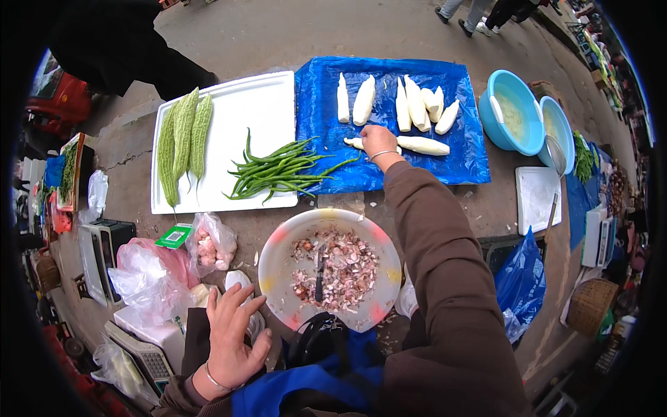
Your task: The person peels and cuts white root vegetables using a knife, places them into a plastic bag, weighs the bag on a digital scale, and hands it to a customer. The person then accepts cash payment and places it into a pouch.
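My right hand [379, 140] reaches over the blue plastic sheet [333, 172], its fingers closed around a peeled white shoot [353, 142], probably water bamboo; the palm hides the shoot's middle. Touching or close behind it lies another white shoot [424, 145]. Several more peeled shoots [415, 101] lie along the back of the sheet. Low at the left, my left hand [234, 328] is held above my leg with fingers spread, holding nothing. Between my feet stands a plastic basin [333, 218] of reddish peelings [354, 260], with a dark-handled knife [319, 284] lying on them.
A white foam tray [250, 99] holds bitter melons [182, 135] and long green peppers [281, 169], which overlap the sheet. Blue tubs [503, 140] of liquid stand right, with a strainer [555, 151]. Plastic bags [151, 281], a bag of garlic [211, 247] and a scale [138, 354] crowd the left.
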The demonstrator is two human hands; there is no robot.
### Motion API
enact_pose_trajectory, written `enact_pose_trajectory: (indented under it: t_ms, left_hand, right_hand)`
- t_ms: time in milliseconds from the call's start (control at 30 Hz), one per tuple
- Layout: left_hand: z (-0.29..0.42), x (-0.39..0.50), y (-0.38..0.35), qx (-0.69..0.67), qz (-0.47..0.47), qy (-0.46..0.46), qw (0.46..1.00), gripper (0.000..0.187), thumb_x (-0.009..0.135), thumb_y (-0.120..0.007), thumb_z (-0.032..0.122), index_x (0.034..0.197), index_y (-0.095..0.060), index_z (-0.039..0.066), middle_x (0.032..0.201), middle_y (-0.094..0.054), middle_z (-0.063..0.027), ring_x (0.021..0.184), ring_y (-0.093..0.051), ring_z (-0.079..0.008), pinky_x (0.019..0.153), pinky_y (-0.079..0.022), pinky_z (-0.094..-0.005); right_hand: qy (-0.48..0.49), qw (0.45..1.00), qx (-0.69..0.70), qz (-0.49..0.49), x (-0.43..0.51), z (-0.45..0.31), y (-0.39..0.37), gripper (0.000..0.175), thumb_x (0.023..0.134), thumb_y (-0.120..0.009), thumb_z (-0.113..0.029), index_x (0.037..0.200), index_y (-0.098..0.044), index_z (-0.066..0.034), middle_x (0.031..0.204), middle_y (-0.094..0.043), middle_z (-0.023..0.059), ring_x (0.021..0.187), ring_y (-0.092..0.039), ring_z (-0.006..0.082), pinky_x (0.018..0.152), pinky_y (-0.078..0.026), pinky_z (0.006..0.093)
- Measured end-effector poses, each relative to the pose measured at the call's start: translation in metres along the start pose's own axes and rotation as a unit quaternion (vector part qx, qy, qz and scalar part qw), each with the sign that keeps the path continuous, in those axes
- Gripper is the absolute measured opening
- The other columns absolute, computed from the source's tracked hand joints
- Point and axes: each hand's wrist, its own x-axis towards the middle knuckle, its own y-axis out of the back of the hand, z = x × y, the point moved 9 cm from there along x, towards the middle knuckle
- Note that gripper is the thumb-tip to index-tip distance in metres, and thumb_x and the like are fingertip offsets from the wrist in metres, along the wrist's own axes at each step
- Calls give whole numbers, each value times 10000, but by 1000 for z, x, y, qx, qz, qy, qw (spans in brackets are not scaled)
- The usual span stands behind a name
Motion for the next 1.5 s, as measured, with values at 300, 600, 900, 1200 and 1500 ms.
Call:
enact_pose_trajectory:
  t_ms: [300, 600, 900, 1200, 1500]
  left_hand:
    - [-30, 30, 9, -10, -72, 58, 996, 425, 770, -596, 111, 1176, -518, 15, 1211, -495, -185, 1173, -434, -353, 1006, -289, -447]
    - [-39, 39, 16, 14, -69, 65, 995, 391, 740, -621, 129, 1110, -550, 28, 1150, -540, -154, 1097, -499, -308, 995, -274, -473]
    - [-17, -23, 14, 6, -10, -22, 1000, 464, 691, -653, 198, 1125, -539, 78, 1073, -553, -96, 1043, -525, -255, 1020, -159, -576]
    - [-18, -91, -86, 137, -129, -28, 982, 237, 744, -567, 193, 928, -622, 56, 960, -602, -137, 986, -562, -265, 969, -179, -668]
    - [-54, -79, -80, 125, -35, -34, 991, 271, 743, -567, 189, 970, -626, 54, 1005, -595, -142, 1023, -549, -275, 965, -180, -665]
  right_hand:
    - [-46, 987, -121, 96, 94, -32, -82, 360, 684, -737, -296, 911, -579, -65, 857, -649, 126, 868, -597, 285, 702, -505, 378]
    - [-201, 955, 214, 22, 100, 0, -83, 269, 729, -667, -138, 959, -577, -29, 806, -651, 110, 694, -613, 187, 582, -486, 332]
    - [-34, 591, 773, -231, -35, -188, -20, 392, 744, -660, -39, 1100, -497, -45, 765, -549, -19, 569, -435, 11, 421, -292, 129]
    - [54, 579, 579, -571, -296, -495, 30, 407, 776, -676, -204, 1117, -501, -67, 889, -616, 24, 638, -536, 40, 428, -364, 116]
    - [60, 524, 395, -752, -557, -655, -33, 242, 799, -643, -134, 1008, -558, -44, 727, -562, -37, 532, -445, -14, 389, -278, 110]
